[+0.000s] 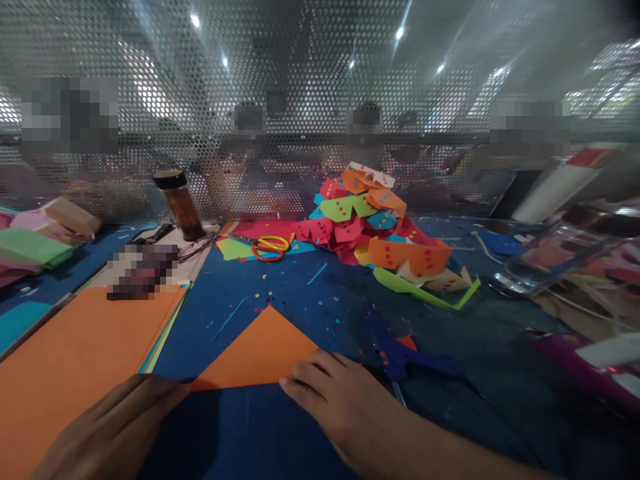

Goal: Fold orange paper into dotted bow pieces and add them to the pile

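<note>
An orange paper triangle (260,353) lies on the blue table cover (280,293) in front of me, its folded edge towards me. My right hand (335,393) rests flat on its lower right edge, fingers stretched out. My left hand (120,427) presses down at the triangle's lower left corner, fingers lying flat. Neither hand holds anything up.
A stack of orange sheets (75,360) lies at the left. Red and yellow scissors (270,248), a brown jar (180,203) and a pile of folded coloured paper pieces (380,227) sit farther back. Blue scissors (405,357) lie right of my hand. A perforated metal screen (320,100) closes the back.
</note>
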`<state>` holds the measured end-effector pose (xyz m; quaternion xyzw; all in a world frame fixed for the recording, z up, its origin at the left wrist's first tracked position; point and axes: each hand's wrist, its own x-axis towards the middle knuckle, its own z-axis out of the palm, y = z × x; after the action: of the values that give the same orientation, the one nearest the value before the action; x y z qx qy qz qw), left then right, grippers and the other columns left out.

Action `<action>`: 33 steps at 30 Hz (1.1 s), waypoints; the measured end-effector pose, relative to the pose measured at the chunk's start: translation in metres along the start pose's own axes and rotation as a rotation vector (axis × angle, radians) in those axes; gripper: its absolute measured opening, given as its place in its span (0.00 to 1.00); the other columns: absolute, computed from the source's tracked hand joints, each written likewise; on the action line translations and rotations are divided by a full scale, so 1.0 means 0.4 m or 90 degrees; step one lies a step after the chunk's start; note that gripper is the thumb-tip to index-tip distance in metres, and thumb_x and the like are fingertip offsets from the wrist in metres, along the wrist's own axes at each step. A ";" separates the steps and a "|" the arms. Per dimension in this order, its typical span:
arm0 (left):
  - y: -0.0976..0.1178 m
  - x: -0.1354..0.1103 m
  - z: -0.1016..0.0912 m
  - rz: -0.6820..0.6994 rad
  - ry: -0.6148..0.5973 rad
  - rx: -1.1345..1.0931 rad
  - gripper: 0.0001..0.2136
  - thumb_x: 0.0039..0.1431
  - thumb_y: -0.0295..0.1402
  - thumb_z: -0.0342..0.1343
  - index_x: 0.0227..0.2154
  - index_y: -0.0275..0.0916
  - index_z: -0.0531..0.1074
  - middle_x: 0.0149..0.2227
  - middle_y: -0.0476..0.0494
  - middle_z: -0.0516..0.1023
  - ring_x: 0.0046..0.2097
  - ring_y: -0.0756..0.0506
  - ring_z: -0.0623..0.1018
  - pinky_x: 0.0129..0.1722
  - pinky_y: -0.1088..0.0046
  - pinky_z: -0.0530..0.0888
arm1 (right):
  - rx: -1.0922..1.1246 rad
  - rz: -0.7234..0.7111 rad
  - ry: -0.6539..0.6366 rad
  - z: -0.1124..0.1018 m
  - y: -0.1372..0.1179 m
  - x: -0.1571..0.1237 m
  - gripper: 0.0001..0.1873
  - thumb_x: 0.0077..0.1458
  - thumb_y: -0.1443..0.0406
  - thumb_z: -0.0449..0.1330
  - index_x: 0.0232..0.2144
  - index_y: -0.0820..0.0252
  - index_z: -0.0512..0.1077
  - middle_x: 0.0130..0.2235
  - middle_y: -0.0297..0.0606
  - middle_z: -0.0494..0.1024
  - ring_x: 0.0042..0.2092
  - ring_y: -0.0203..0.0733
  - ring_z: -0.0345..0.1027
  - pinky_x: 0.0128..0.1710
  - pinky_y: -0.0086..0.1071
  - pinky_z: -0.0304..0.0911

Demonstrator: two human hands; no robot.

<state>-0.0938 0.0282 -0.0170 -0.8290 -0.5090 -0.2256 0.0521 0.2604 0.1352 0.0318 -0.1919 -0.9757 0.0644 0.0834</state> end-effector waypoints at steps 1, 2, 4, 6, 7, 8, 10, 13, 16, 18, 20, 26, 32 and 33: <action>0.018 0.024 0.000 0.015 0.030 0.044 0.21 0.67 0.27 0.46 0.59 0.52 0.68 0.53 0.53 0.79 0.51 0.41 0.80 0.51 0.65 0.79 | 0.005 0.003 -0.003 -0.002 -0.001 0.000 0.21 0.62 0.71 0.55 0.58 0.64 0.66 0.51 0.42 0.76 0.46 0.49 0.65 0.42 0.41 0.64; 0.039 0.054 0.000 0.042 0.058 0.054 0.20 0.67 0.27 0.46 0.57 0.51 0.70 0.50 0.52 0.81 0.48 0.43 0.81 0.48 0.69 0.79 | 0.010 0.005 -0.005 -0.003 -0.002 0.000 0.21 0.62 0.72 0.55 0.57 0.64 0.66 0.50 0.42 0.76 0.46 0.49 0.65 0.42 0.41 0.64; 0.086 0.127 -0.002 0.117 0.024 0.020 0.15 0.69 0.28 0.45 0.52 0.44 0.72 0.44 0.48 0.82 0.43 0.47 0.82 0.44 0.77 0.79 | 0.021 0.011 -0.008 -0.004 -0.004 0.001 0.20 0.63 0.71 0.55 0.57 0.62 0.66 0.50 0.41 0.76 0.47 0.48 0.65 0.44 0.41 0.63; 0.124 0.198 -0.002 0.195 -0.035 -0.025 0.15 0.70 0.26 0.42 0.49 0.41 0.73 0.41 0.47 0.83 0.41 0.48 0.82 0.44 0.78 0.78 | 0.024 0.018 0.003 -0.003 -0.004 0.003 0.19 0.63 0.70 0.55 0.56 0.61 0.67 0.49 0.40 0.76 0.46 0.47 0.65 0.44 0.41 0.62; 0.136 0.226 0.000 0.189 -0.044 -0.049 0.17 0.71 0.25 0.39 0.47 0.40 0.73 0.40 0.46 0.83 0.39 0.49 0.82 0.42 0.78 0.78 | 0.022 0.019 0.011 -0.003 -0.003 0.004 0.18 0.64 0.70 0.56 0.55 0.61 0.68 0.48 0.39 0.76 0.46 0.46 0.65 0.44 0.40 0.62; 0.144 0.246 0.004 0.187 -0.053 -0.073 0.17 0.71 0.26 0.38 0.45 0.40 0.73 0.38 0.45 0.82 0.37 0.48 0.81 0.39 0.79 0.78 | 0.020 0.018 0.019 -0.002 -0.002 0.005 0.17 0.64 0.69 0.56 0.54 0.60 0.68 0.48 0.39 0.76 0.45 0.46 0.65 0.44 0.40 0.61; 0.145 0.265 0.015 0.181 -0.083 -0.101 0.17 0.72 0.26 0.37 0.43 0.40 0.73 0.37 0.45 0.81 0.36 0.48 0.81 0.37 0.78 0.78 | 0.020 0.014 0.032 -0.003 0.001 0.008 0.15 0.64 0.69 0.57 0.53 0.60 0.69 0.46 0.37 0.76 0.45 0.45 0.65 0.43 0.38 0.61; 0.130 0.255 0.030 0.169 -0.091 -0.117 0.16 0.72 0.26 0.37 0.44 0.41 0.72 0.38 0.45 0.80 0.36 0.49 0.81 0.38 0.78 0.78 | 0.020 0.023 0.037 -0.006 0.008 0.011 0.11 0.65 0.70 0.56 0.49 0.60 0.70 0.45 0.37 0.76 0.44 0.43 0.65 0.40 0.35 0.61; 0.123 0.241 0.034 0.152 -0.089 -0.122 0.16 0.71 0.25 0.38 0.45 0.42 0.72 0.38 0.47 0.80 0.37 0.49 0.81 0.38 0.78 0.78 | 0.003 0.039 0.034 -0.008 0.017 0.013 0.07 0.66 0.70 0.55 0.44 0.60 0.71 0.42 0.37 0.75 0.42 0.42 0.64 0.39 0.35 0.60; 0.125 0.241 0.033 0.140 -0.084 -0.133 0.16 0.71 0.25 0.38 0.43 0.43 0.73 0.38 0.48 0.80 0.36 0.49 0.80 0.37 0.78 0.78 | -0.005 0.044 0.032 -0.006 0.023 0.012 0.06 0.65 0.71 0.56 0.42 0.60 0.71 0.41 0.38 0.75 0.40 0.42 0.63 0.37 0.35 0.60; 0.128 0.245 0.030 0.127 -0.073 -0.140 0.16 0.71 0.26 0.39 0.42 0.44 0.73 0.36 0.49 0.80 0.34 0.49 0.80 0.35 0.78 0.78 | -0.015 0.043 0.037 -0.003 0.028 0.012 0.05 0.65 0.71 0.56 0.41 0.60 0.71 0.40 0.38 0.74 0.40 0.43 0.63 0.37 0.35 0.59; 0.135 0.254 0.026 0.129 -0.036 -0.120 0.15 0.72 0.30 0.41 0.43 0.43 0.75 0.35 0.48 0.79 0.34 0.49 0.79 0.35 0.77 0.78 | -0.104 -0.012 0.065 0.003 0.031 0.016 0.04 0.65 0.71 0.55 0.38 0.62 0.70 0.37 0.37 0.73 0.37 0.42 0.62 0.36 0.37 0.57; 0.141 0.250 0.032 0.149 -0.024 -0.095 0.14 0.73 0.29 0.41 0.41 0.42 0.73 0.36 0.47 0.80 0.36 0.48 0.80 0.38 0.73 0.78 | -0.093 -0.002 0.079 0.005 0.026 0.015 0.02 0.64 0.69 0.57 0.37 0.60 0.69 0.35 0.35 0.72 0.37 0.42 0.62 0.35 0.37 0.55; 0.140 0.248 0.036 0.142 -0.023 -0.100 0.13 0.72 0.29 0.42 0.41 0.42 0.73 0.36 0.47 0.80 0.36 0.47 0.80 0.37 0.73 0.78 | -0.080 0.004 0.078 0.004 0.025 0.014 0.01 0.64 0.69 0.58 0.37 0.60 0.70 0.35 0.35 0.73 0.37 0.42 0.62 0.35 0.36 0.55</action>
<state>-0.0028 0.0874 0.0206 -0.8858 -0.3957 -0.2423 0.0024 0.2585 0.1465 0.0294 -0.2031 -0.9703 -0.0087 0.1308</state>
